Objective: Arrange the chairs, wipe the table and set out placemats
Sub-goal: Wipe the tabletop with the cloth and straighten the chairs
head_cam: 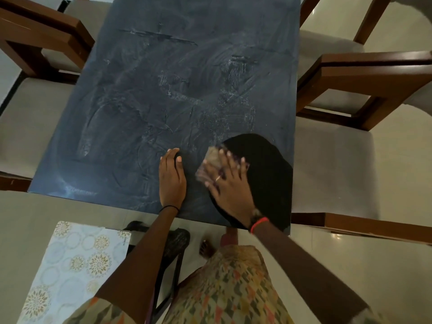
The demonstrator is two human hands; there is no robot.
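Observation:
A dark blue table [149, 101] fills the middle of the view, its top covered in pale wipe streaks. My right hand [228, 183] presses a crumpled brownish cloth [212, 157] flat on the table near the front right corner, fingers spread, blurred by motion. Behind that hand the surface shows a black reflective patch [264, 174]. My left hand [171, 176] rests flat on the table beside it, holding nothing. A pale placemat with gold flower circles [74, 267] lies on a surface at the lower left, off the table.
Wooden chairs with grey seats stand around the table: two on the left [35, 127] [42, 31], and two on the right [350, 90] [339, 164]. Pale glossy floor tiles [397, 24] show at the right. My patterned dress and a bare foot [207, 249] are below the table's front edge.

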